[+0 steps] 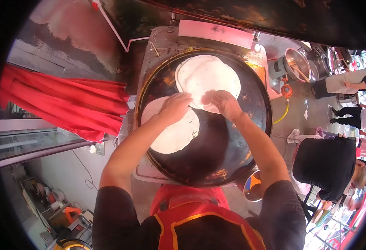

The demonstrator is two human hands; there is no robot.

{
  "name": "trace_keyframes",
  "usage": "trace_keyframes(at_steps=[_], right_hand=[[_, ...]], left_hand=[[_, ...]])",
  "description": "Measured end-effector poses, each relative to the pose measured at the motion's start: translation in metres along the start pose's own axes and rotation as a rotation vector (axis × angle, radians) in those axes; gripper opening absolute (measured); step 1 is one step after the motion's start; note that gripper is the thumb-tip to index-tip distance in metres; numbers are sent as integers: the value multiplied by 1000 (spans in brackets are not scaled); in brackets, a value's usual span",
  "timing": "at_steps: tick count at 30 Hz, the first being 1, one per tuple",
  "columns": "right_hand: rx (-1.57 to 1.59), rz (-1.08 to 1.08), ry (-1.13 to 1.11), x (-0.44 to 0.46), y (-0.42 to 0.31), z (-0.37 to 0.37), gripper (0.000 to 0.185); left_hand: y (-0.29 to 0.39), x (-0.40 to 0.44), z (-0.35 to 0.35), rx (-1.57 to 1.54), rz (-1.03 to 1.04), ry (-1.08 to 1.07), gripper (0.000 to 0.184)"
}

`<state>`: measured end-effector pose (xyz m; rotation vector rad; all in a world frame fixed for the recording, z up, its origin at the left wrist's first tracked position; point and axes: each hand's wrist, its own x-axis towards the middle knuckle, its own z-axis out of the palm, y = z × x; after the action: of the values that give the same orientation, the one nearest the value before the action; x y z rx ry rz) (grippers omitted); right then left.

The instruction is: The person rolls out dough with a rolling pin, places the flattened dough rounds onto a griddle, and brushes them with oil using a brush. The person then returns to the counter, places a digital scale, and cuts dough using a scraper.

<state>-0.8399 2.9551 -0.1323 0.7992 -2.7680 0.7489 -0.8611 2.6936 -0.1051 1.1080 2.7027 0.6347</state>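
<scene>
Two pale round flatbreads lie on a large dark round griddle [216, 146]. The upper flatbread [210, 75] shows a second edge along its left side, like a stacked layer. Lower and to the left, the other flatbread [172, 135] has a few dark marks near its right edge. My left hand [176, 106] is where the two flatbreads meet, its fingers bent together at the upper one's lower-left edge. Across from it, my right hand [224, 103] has curled fingers on the upper flatbread's lower part. Both fingertips' grip is partly hidden.
A red cloth [70, 100] hangs at the left beside a glass-sided counter. Metal pots [297, 62] and a red gas regulator [287, 90] with a yellow hose stand right of the griddle. A dark overhang [274, 21] crosses the top. Several people are at the right.
</scene>
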Motion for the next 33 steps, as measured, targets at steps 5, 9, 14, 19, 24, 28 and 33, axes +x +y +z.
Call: trace_keyframes(at_steps=[5, 9, 14, 19, 24, 28, 33], right_hand=[[372, 514, 25, 17, 9, -4, 9], [774, 616, 236, 32, 30, -15, 7], [776, 523, 185, -11, 14, -45, 10], [467, 334, -293, -113, -43, -62, 8], [430, 246, -678, -169, -85, -58, 13], [104, 219, -353, -114, -56, -70, 16], [-74, 248, -20, -61, 41, -54, 14]], left_hand=[[-16, 42, 24, 14, 77, 274, 40], [-25, 71, -7, -51, -175, 105, 39], [12, 40, -16, 133, -18, 96, 41], [73, -63, 35, -158, -4, -150, 23], [113, -152, 80, -137, 384, -110, 17], [112, -103, 49, -99, 271, -104, 20], [108, 12, 56, -132, -39, 96, 25]])
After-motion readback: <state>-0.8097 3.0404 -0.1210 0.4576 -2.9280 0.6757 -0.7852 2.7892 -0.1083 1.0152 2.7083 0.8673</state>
